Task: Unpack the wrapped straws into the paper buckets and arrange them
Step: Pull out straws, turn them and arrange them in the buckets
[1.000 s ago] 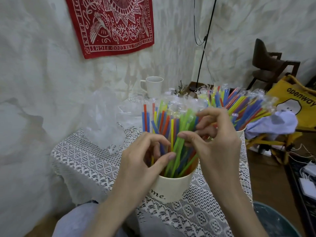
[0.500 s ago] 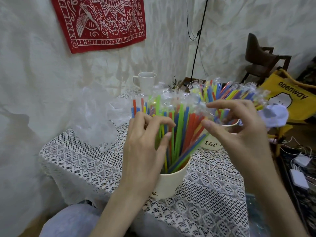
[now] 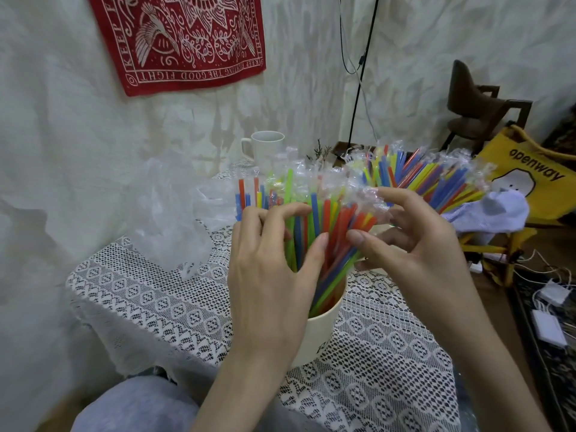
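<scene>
The wrapped straws (image 3: 314,226) stand bunched in the near paper bucket (image 3: 324,328), their long axes running from the bucket's mouth up and away from the person. Those on the right of the bunch lean over toward the right hand (image 3: 414,241), while those on the left stand closer to upright. Their clear wrapper tips fan out above the bucket.

Both hands are at the bunch, above the bucket's rim. The left hand (image 3: 271,263) comes in from the bucket's left, its fingers curled into the straws and its thumb pressed against them from the near side. The right hand comes in from the bucket's right, its thumb against the leaning straws and its fingers curled round their crinkled tips. It appears to pinch a few, though how many cannot be told. The leaning straws lie nearer the right hand, so straightening them probably falls to it.

Behind the bucket to the right, a second bucket's straws (image 3: 436,176) splay outward. The near bucket stands on the lace-covered desk (image 3: 156,294), with crumpled clear plastic (image 3: 168,213) to its left and a white mug (image 3: 265,148) beyond.
</scene>
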